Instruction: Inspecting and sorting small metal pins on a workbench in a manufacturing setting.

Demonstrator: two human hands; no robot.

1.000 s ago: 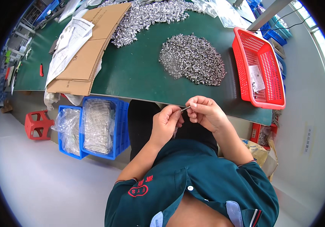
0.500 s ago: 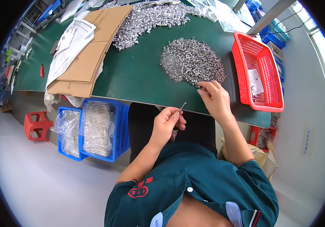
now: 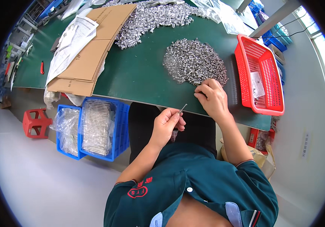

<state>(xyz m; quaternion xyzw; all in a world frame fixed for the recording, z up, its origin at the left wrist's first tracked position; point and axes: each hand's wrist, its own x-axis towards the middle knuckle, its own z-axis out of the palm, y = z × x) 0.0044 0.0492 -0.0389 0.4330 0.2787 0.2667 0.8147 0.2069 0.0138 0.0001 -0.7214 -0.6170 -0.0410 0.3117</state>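
Head view: a bare left hand (image 3: 167,123) pinches a slim grey metal rod (image 3: 183,108) by the near edge of a dark green bench (image 3: 143,75), thumb and forefinger set low, apparently to leave its far tip exposed. The bare right hand (image 3: 214,99) bends, fingers drawn in, at the near rim of a heap of small silvery metal parts (image 3: 195,60); whether it grips one cannot be told. The heap and a red perforated plastic basket (image 3: 247,90) sit toward the right, probably for easy reach.
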